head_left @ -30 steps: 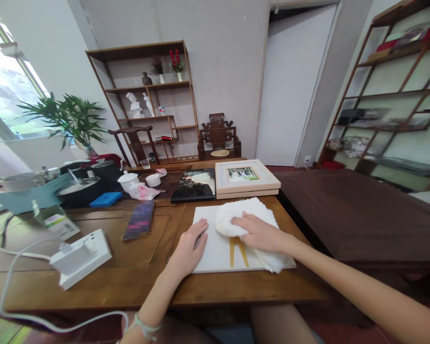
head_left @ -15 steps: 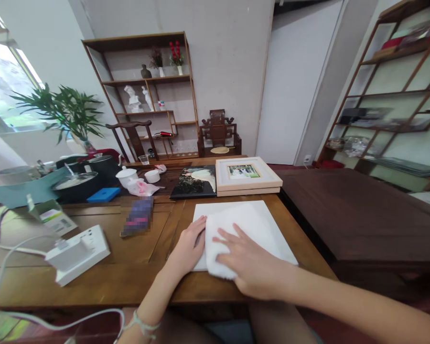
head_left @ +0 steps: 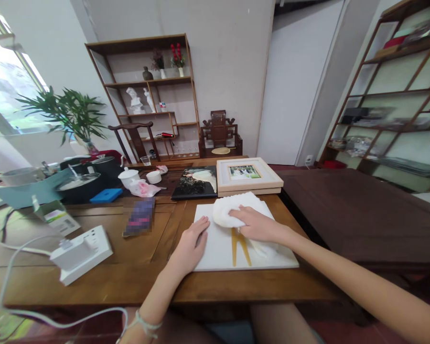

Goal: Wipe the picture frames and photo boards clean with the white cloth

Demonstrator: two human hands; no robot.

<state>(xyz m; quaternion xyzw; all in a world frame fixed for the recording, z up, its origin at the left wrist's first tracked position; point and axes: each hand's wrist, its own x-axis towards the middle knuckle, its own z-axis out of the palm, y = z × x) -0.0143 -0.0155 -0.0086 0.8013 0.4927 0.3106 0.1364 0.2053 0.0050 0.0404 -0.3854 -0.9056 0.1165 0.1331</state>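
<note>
A white square board [head_left: 218,251] lies flat near the front edge of the wooden table [head_left: 136,282], with a yellow-brown forked mark [head_left: 239,246] on it. My left hand [head_left: 189,246] rests flat on the board's left edge, fingers stretched out. My right hand [head_left: 254,223] presses a bunched white cloth [head_left: 229,210] onto the far part of the board, fingers curled over it.
A framed photo [head_left: 249,176] and a dark picture panel [head_left: 196,183] lie just behind the board. A white power strip [head_left: 81,253] with cable, a small box [head_left: 55,217], pots, cups and a blue block [head_left: 105,195] crowd the left. A dark bench [head_left: 361,210] stands right.
My right hand has pushed the cloth from the board's near left corner up to its far side, uncovering the yellow-brown mark. My left hand has stayed on the board's edge.
</note>
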